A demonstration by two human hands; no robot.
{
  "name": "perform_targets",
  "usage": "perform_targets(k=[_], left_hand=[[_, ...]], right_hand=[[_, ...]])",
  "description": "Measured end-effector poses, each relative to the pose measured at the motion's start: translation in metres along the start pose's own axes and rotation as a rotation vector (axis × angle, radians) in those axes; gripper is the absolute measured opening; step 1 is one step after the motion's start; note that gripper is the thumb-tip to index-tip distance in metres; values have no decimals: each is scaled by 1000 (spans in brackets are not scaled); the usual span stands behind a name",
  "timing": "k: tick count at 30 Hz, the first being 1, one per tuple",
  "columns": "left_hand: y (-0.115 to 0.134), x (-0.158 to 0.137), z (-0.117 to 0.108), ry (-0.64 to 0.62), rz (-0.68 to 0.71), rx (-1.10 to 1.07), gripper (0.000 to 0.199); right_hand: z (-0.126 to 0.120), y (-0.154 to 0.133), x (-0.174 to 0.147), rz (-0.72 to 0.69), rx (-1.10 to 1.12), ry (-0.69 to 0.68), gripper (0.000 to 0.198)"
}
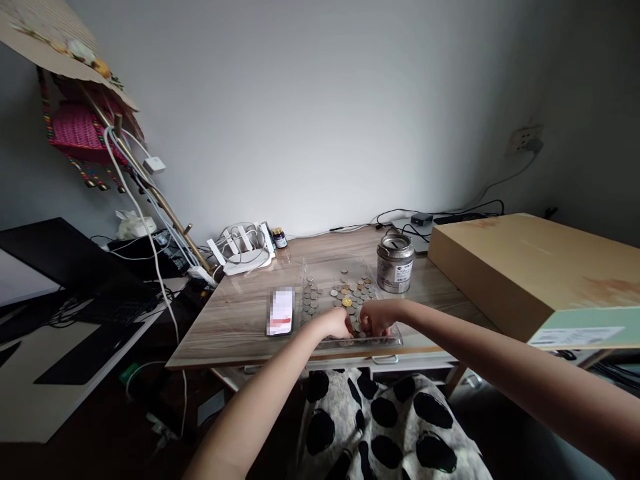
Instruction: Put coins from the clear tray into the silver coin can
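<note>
Coins [347, 302], mostly silver-coloured with some golden ones, lie spread in a shallow clear plastic tray [395, 340] on the desk. Both hands reach into the tray's near side, close together. My left hand [339, 323] has its fingers bent down among the coins by the front rim. Just to its right, my right hand [376, 317] is curled, fingertips pointing down at the coins. Whatever either hand pinches is hidden by the fingers. Behind the right hand stands a metal can [395, 263] with a lid, a wire handle and a label.
On the wooden desk [225, 327], a phone [281, 311] lies left of the tray. A white router [245, 257] and a small jar [279, 238] stand at the back left. A large cardboard box [525, 267] occupies the right side. Cables run along the wall.
</note>
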State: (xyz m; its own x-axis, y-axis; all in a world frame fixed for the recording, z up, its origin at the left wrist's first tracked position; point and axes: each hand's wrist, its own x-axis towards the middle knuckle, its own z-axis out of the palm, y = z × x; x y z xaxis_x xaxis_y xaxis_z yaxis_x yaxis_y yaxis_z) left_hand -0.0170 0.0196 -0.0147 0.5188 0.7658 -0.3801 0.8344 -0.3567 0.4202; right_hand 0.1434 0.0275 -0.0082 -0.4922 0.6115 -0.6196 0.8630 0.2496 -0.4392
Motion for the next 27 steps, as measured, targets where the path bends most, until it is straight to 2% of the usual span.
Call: perform_targets(k=[6, 8, 10, 13, 16, 19, 21, 24, 26, 27], left_hand=[[-2, 1, -3, -55, 21, -68, 20], [-5, 0, -3, -73, -8, -177, 19], [-9, -2, -2, -61, -43, -425, 19], [-13, -4, 0, 124, -24, -977, 22], [-12, 0, 5, 330, -38, -1524, 18], [-5, 10, 12, 386, -157, -1863, 19], [0, 16, 17, 339, -150, -1959, 20], [1, 20, 21, 288, -73, -2040, 20], [-2, 19, 21, 333, -48, -2076, 20], [-4, 18, 21, 379, -50, -2097, 19]], right_hand=[[0, 2, 2, -79, 92, -12, 19], [0, 2, 1, -92, 117, -39, 21], [0, 3, 0, -108, 133, -43, 22], [-3, 5, -4, -143, 156, -4, 20], [-12, 6, -7, -137, 239, 176, 19], [-24, -4, -6, -165, 328, 421, 25], [-28, -14, -2, -192, 274, 512, 25], [-27, -26, 5, -154, 51, 688, 23], [-23, -25, 7, -77, -71, 862, 26], [-20, -21, 7, -33, -106, 907, 27]])
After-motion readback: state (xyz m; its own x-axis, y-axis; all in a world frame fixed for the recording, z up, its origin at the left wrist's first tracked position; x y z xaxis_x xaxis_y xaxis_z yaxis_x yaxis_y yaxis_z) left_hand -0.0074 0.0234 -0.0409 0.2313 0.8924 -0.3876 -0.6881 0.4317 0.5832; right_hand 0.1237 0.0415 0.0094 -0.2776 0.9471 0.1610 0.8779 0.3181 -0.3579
